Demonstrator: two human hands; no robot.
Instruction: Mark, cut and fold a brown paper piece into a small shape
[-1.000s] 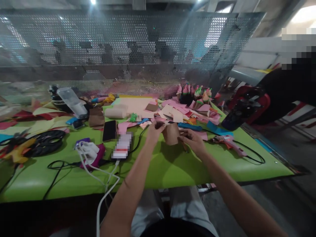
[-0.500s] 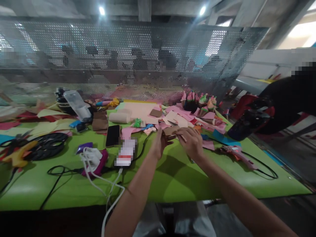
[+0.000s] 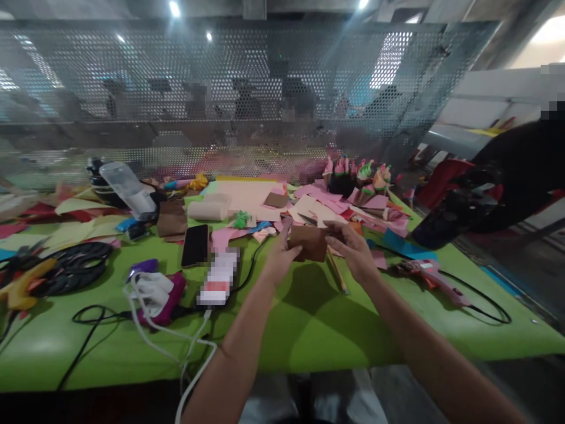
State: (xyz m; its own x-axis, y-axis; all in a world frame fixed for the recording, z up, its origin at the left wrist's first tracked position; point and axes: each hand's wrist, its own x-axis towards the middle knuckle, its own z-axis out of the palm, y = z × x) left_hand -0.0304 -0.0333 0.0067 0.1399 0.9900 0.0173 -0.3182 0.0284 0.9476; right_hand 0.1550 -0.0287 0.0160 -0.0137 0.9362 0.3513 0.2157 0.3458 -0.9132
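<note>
At the frame centre, the left hand (image 3: 279, 259) and right hand (image 3: 353, 252) both gripped a brown paper (image 3: 310, 242) above the green table (image 3: 309, 318).

On a bright green table cover (image 3: 309, 318), a black smartphone (image 3: 195, 245) is laid flat near a roll of beige paper (image 3: 206, 211). A pink glue gun (image 3: 424, 272) is seen at the right, a coil of black cable (image 3: 77, 268) at the left. A perforated metal screen (image 3: 220, 88) is set behind.

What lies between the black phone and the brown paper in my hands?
Head view: pink paper, a black cable, then your left hand on the brown paper.
</note>
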